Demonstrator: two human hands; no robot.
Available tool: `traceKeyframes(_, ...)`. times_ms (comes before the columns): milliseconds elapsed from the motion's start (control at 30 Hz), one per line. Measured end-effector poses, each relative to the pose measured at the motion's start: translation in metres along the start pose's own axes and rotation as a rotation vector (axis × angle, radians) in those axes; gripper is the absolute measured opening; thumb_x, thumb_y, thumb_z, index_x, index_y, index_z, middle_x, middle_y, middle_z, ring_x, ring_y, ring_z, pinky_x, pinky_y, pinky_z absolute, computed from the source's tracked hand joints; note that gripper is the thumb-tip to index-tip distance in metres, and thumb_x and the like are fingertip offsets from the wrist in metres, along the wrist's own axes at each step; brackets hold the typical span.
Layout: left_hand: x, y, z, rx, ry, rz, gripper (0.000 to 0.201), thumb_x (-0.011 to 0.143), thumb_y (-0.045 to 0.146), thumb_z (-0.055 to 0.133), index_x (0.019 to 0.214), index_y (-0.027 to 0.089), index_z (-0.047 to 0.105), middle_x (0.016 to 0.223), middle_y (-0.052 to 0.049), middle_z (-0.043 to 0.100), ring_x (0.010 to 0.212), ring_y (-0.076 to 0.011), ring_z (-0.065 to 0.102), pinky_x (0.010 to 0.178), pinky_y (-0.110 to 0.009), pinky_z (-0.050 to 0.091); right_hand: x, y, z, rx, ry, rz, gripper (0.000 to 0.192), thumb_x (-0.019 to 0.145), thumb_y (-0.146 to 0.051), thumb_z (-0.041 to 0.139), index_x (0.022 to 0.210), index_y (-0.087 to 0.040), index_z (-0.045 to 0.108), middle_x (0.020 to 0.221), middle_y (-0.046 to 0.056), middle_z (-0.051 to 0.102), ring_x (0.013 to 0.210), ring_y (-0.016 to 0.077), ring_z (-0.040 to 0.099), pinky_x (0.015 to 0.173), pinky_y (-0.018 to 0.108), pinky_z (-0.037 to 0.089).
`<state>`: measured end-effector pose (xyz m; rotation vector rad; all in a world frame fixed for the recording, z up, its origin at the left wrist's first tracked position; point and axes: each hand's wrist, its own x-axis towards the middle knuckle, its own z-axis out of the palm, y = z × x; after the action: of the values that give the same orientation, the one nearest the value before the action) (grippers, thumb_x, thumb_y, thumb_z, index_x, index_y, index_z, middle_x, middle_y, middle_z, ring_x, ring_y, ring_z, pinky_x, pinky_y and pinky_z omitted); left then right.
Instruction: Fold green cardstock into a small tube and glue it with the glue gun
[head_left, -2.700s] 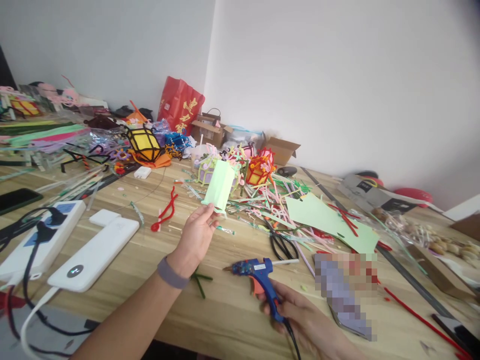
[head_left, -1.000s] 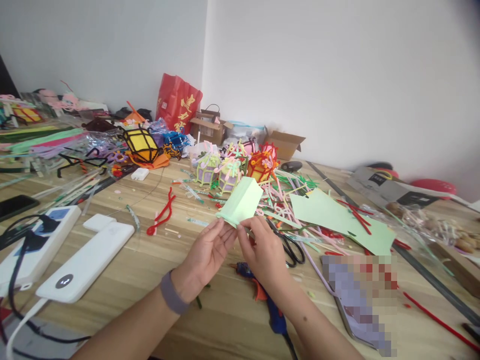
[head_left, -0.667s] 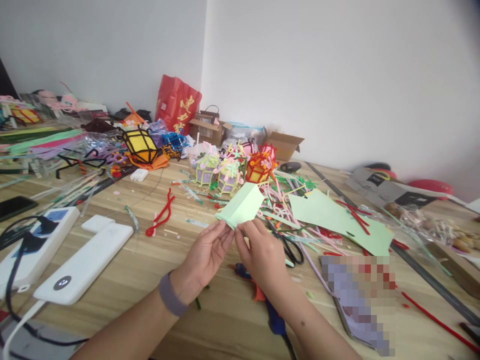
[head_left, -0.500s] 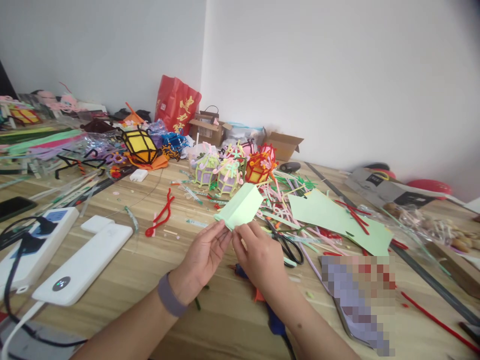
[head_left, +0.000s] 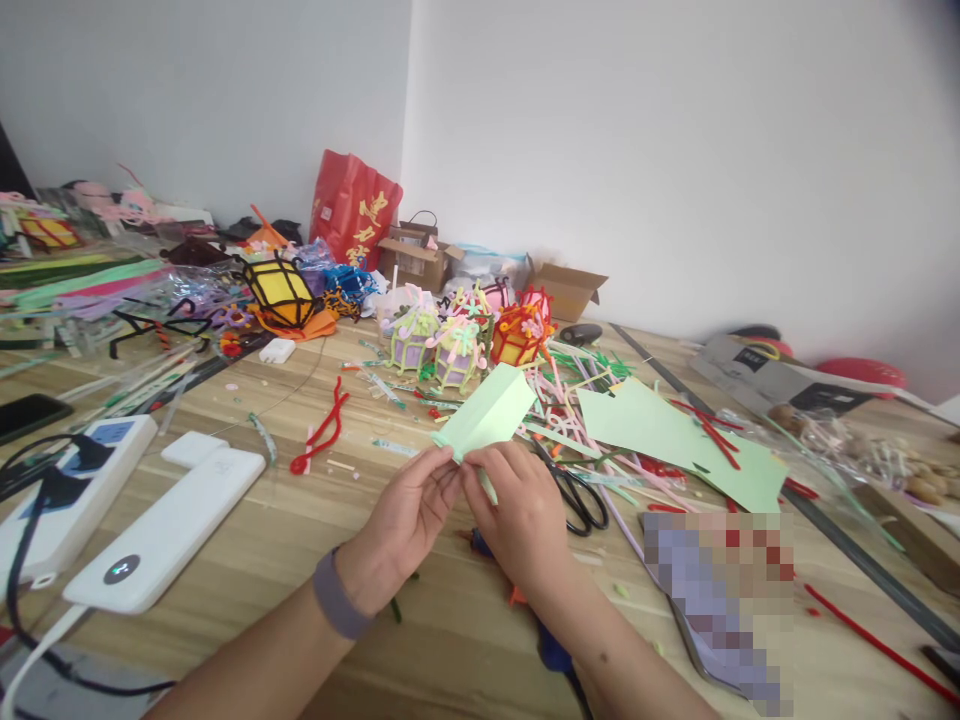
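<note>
A folded light green paper box [head_left: 491, 412] is held above the wooden table [head_left: 300, 520], tilted up to the right. My left hand [head_left: 401, 520] pinches its near end from the left, a grey band on that wrist. My right hand [head_left: 517, 510] pinches the same end from the right. A blue glue gun [head_left: 551, 650] lies on the table under my right forearm, mostly hidden.
Black scissors [head_left: 581, 495] lie just right of my hands. Green paper sheets [head_left: 675, 440] and loose pipe cleaners spread beyond. Small pipe-cleaner lanterns [head_left: 457, 345] stand behind. A white power bank [head_left: 169, 530] and power strip [head_left: 67, 490] sit at left, a pixelated flat item [head_left: 720, 590] at right.
My right hand let go of the glue gun, which now lies on the table, and joined my left hand on the green paper box. The box tilted to the right.
</note>
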<state>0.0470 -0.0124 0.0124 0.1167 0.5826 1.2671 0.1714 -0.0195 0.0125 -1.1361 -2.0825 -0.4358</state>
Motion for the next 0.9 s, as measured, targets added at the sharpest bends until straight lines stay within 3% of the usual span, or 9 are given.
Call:
traceKeyframes(567,-0.0033,0.0017,0.0005,0.058,-0.049,-0.075,0.029,0.09,0.003,0.044,0.069,0.01,0.063,0.063,-0.004,0.067,0.054,-0.0076,0.062,0.054,-0.016,0.051,0.002,0.0013,-0.0067,0.049,-0.004,0.035,0.014,0.085,-0.016,0.054,0.073,-0.021,0.057,0.067,-0.001,0.059,0.067,0.0154,0.055,0.068,0.029,0.033)
traceKeyframes(900,-0.0033,0.0002,0.0009,0.081,-0.055,-0.039,0.025,0.089,0.002,0.047,0.071,0.01,0.062,0.066,-0.002,0.067,0.056,-0.0065,0.063,0.056,-0.015,0.052,0.0039,0.0015,-0.0096,0.152,-0.036,0.112,0.012,0.082,-0.015,0.056,0.072,-0.021,0.055,0.068,-0.002,0.06,0.067,0.0151,0.056,0.068,0.029,0.033)
